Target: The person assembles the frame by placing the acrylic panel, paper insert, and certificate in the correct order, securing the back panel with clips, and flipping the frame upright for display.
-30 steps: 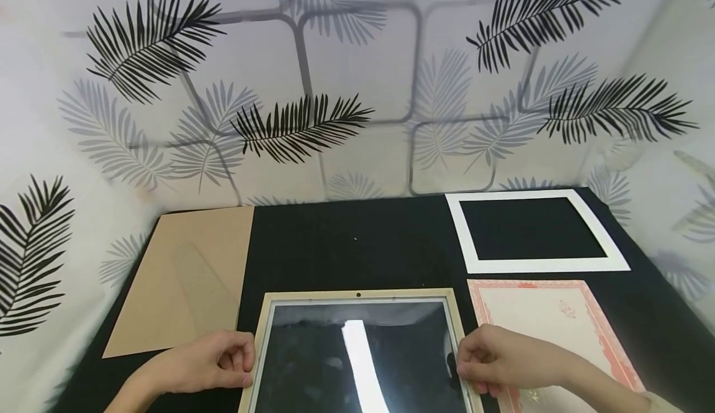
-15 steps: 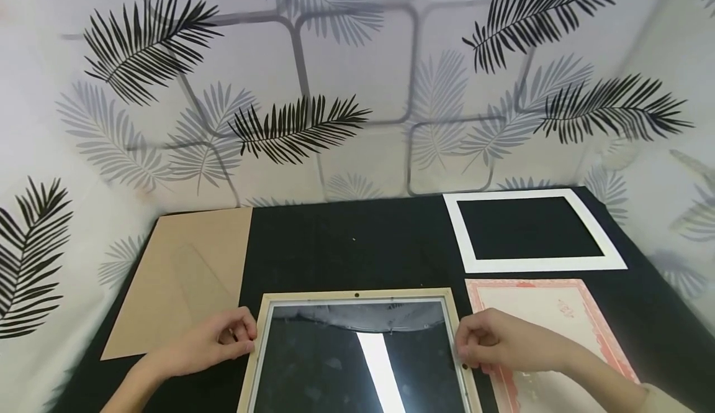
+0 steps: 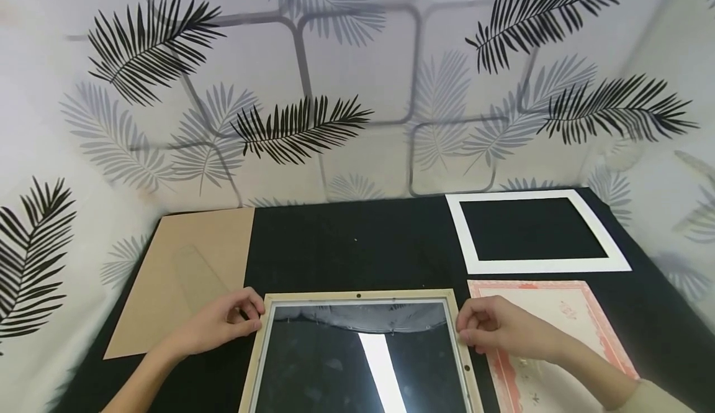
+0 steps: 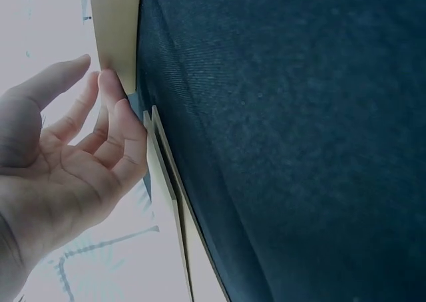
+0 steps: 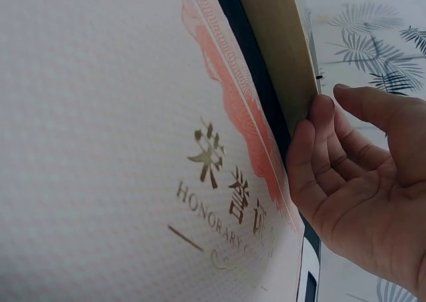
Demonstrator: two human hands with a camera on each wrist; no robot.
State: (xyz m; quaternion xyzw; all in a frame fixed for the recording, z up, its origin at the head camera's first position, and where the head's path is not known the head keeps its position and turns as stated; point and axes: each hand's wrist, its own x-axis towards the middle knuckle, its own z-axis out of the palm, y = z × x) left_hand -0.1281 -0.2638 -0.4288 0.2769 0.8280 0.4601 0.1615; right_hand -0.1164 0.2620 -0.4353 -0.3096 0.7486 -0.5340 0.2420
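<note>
A light wooden picture frame (image 3: 363, 295) lies on the black cloth with a clear, glossy sheet inside it; its near end is cut off by the head view. My left hand (image 3: 218, 326) is at the frame's upper left corner. In the left wrist view, its fingertips (image 4: 110, 79) touch the outer side and the thumb stands apart. Against the upper right side rests my right hand (image 3: 511, 332). The right wrist view shows its loosely bent fingers meeting the frame's side (image 5: 276, 42), thumb off the wood.
A brown backing board (image 3: 167, 289) lies at the left, with a thin, see-through strip (image 3: 195, 273) visible on it. At the right back is a white mat border (image 3: 547, 266). A pink-bordered certificate (image 3: 536, 292) lies below it, partly under my right forearm.
Both hands have slid away from me along the frame's sides towards its far corners. The reflection on the clear sheet has shifted, and a wavy line now shows near its far edge.
</note>
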